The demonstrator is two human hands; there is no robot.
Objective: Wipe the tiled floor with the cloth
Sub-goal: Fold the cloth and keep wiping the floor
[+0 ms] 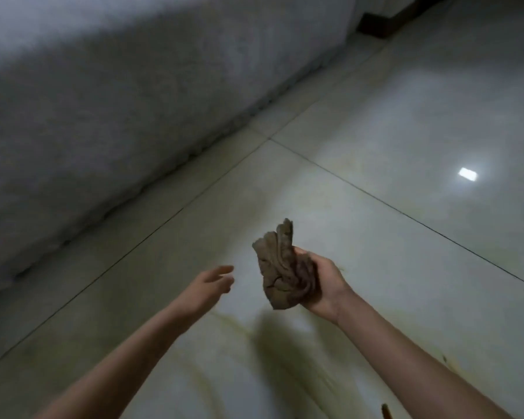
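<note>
A crumpled brown cloth (280, 264) is bunched in my right hand (322, 281), held up above the floor near the middle of the view. My left hand (214, 281) hovers a short way to the cloth's left, fingers relaxed and empty, not touching it. The pale glossy tiled floor (360, 140) spreads below both hands. Yellowish-brown smear streaks (233, 325) curve across the tile under my forearms.
A large grey fabric-covered piece of furniture (109, 110) runs along the left and top, its lower edge meeting the floor. A dark wooden piece (384, 22) stands at the top right. A small brown object (386, 412) lies at the bottom edge. A lamp's reflection (468, 173) glares on the tile.
</note>
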